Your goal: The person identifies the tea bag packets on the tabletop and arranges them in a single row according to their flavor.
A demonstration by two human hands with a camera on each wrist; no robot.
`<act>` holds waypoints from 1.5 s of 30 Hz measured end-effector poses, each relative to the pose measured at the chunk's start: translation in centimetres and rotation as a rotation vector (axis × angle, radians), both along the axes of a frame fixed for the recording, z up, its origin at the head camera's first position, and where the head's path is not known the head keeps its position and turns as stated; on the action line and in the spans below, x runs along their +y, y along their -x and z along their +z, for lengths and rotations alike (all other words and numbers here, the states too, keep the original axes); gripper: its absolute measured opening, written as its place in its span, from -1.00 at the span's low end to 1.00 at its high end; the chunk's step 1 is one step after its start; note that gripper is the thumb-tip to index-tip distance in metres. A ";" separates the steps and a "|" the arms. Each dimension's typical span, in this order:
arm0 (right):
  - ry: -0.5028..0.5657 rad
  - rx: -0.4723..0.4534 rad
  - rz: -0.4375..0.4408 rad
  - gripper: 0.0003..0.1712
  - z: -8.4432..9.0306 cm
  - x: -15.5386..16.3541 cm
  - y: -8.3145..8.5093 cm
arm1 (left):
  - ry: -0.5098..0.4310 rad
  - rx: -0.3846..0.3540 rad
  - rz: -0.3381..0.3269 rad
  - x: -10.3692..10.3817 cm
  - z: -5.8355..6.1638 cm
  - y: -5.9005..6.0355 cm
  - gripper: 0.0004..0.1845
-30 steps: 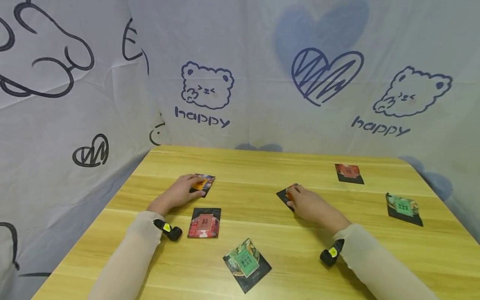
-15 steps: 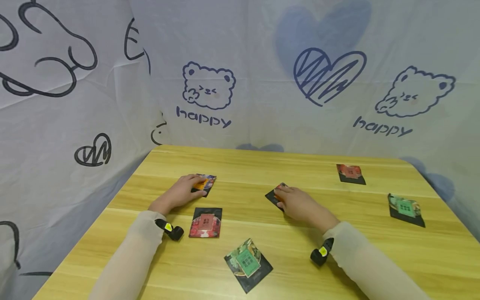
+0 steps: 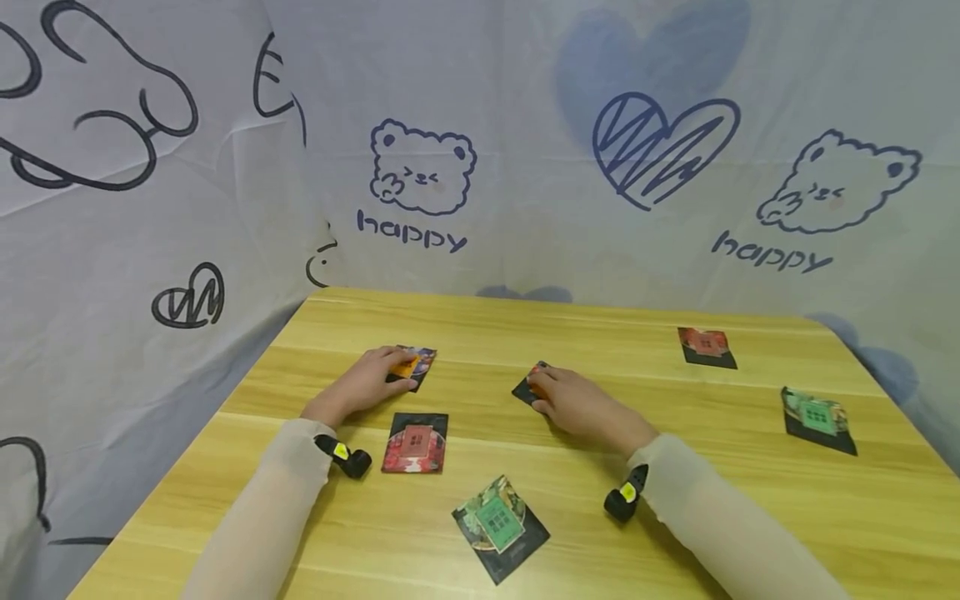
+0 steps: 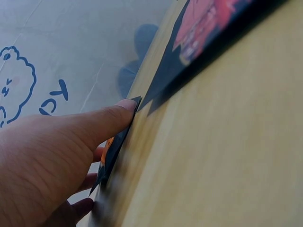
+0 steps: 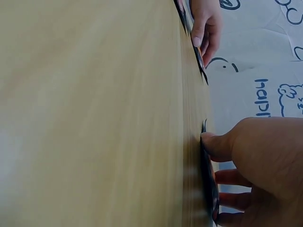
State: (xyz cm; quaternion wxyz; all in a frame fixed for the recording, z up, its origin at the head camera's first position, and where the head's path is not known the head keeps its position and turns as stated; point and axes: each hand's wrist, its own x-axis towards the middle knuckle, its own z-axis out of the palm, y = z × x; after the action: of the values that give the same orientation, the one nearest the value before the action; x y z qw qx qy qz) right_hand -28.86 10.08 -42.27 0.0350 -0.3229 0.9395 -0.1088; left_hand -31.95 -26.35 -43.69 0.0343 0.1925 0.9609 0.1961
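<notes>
Flat on the far left of the table lies a small black packet with an orange label and blue-purple print (image 3: pixel 424 362). My left hand (image 3: pixel 358 387) rests over it, fingers extended across the top and the thumb tip (image 4: pixel 125 105) on its edge. Farther right, my right hand (image 3: pixel 581 402) holds a black packet with an orange label (image 3: pixel 524 392) down at the table surface. Its thumb is on one edge and its curled fingers are toward the opposite edge, hiding most of the print. A black packet with a red label (image 3: pixel 416 443) lies just in front of my left hand.
A green-labelled packet (image 3: pixel 500 525) lies turned at an angle near the front middle. Toward the right are a red-labelled packet (image 3: pixel 707 347) at the back and another green-labelled one (image 3: pixel 819 422). Printed white cloth (image 3: pixel 525 200) hangs behind the wooden table (image 3: pixel 675 542).
My right hand has slid leftward along the table with its packet, bringing it closer to the left one. My left hand stays on its packet; the other packets keep their places.
</notes>
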 end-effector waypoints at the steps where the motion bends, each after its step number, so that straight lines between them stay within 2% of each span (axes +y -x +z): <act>1: 0.005 -0.003 0.004 -0.50 0.0 -0.1 0.1 | -0.002 -0.001 0.000 0.0 0.1 0.0 -0.32; 7: -0.014 0.009 0.052 -0.50 -0.1 -1.0 1.0 | 0.005 -0.002 0.000 0.1 0.1 0.3 -0.32; 18: -0.009 -0.053 0.105 -0.48 0.0 -2.7 2.0 | -0.001 -0.009 -0.008 0.4 0.1 0.6 -0.32; 21: -0.022 -0.045 0.128 -0.48 0.1 -3.5 2.6 | -0.004 -0.007 -0.010 0.5 0.2 0.7 -0.32; 36: -0.012 -0.024 0.200 -0.63 -0.2 -7.8 4.0 | 0.032 0.012 -0.005 0.7 0.1 0.5 -0.32; 45: -0.012 -0.077 0.183 -0.48 -0.4 -9.7 4.2 | 0.024 -0.011 0.002 -0.3 -0.1 0.2 -0.39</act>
State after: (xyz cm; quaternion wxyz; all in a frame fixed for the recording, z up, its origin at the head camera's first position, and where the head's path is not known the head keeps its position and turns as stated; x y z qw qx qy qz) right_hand -33.09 0.40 -42.66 0.0827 -0.4027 0.9047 -0.1121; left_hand -32.16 -26.64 -43.74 0.0417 0.1900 0.9631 0.1859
